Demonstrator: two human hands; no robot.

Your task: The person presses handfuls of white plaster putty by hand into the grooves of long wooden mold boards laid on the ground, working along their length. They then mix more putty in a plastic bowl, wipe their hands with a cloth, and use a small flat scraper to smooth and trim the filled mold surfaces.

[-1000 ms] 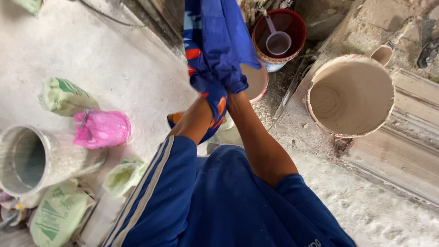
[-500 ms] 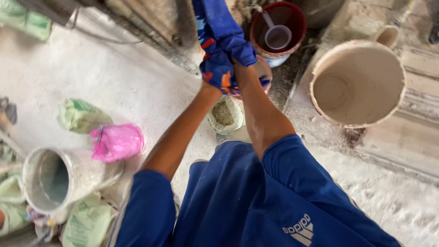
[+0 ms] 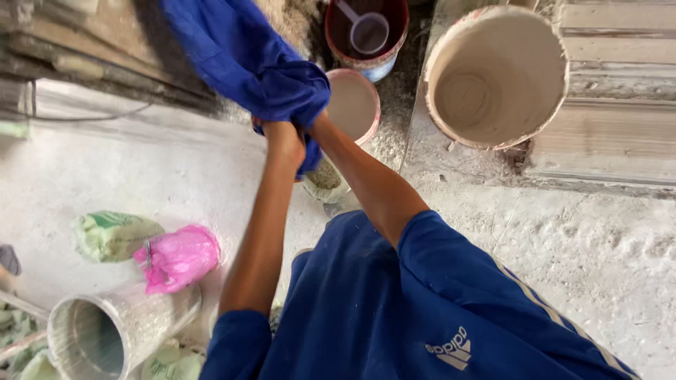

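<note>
Gripping a bunched blue cloth [image 3: 246, 60], the left hand [image 3: 283, 139] and right hand [image 3: 315, 127] hold a clenched grip on it, raised above a small pink-rimmed bucket [image 3: 354, 105]. Nearby stand a large plaster-coated bucket [image 3: 493, 74], a pink bag [image 3: 179, 257] and a metal cylinder [image 3: 113, 331] on the dusty floor [image 3: 563, 246].

Both hands, the left hand [image 3: 285, 141] and the right hand [image 3: 310, 127], are bunched in a crumpled blue cloth [image 3: 243, 60] held above the floor. Right behind them a small round white-coated bowl [image 3: 352, 105] blocks the way, with a dark red bucket holding a plastic scoop [image 3: 366, 32] just beyond. A large plaster-caked round tub [image 3: 496, 74] closes the right. Leftward, dusty pale floor [image 3: 141, 169] lies open until a green sack [image 3: 113, 236], a pink plastic bag [image 3: 179, 257] and a metal cylinder on its side [image 3: 120, 331].
</note>
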